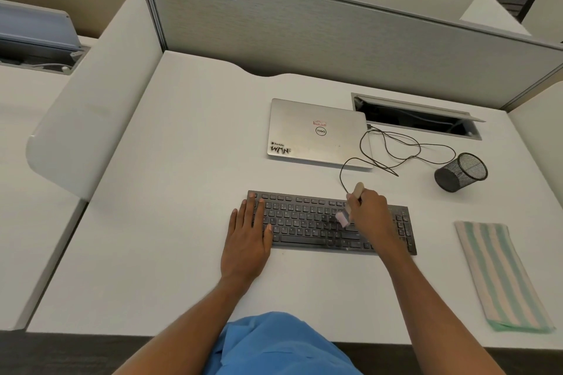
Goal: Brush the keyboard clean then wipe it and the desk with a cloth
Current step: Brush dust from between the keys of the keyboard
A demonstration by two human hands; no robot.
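Note:
A black keyboard [307, 222] lies flat on the white desk [170, 179] in front of me. My left hand [248, 237] rests flat on the keyboard's left end, fingers spread, holding nothing. My right hand [370, 211] grips a small brush [345, 216] with a pale wooden handle; its pinkish bristles touch the keys right of the middle. A folded cloth [499, 274] with green and cream stripes lies on the desk at the right, apart from both hands.
A closed silver laptop [316, 134] sits behind the keyboard, with a black cable [396, 149] looping beside it. A black mesh pen cup [461, 172] lies tipped over at the right. An open cable hatch [417, 116] and a grey partition [335, 36] bound the back.

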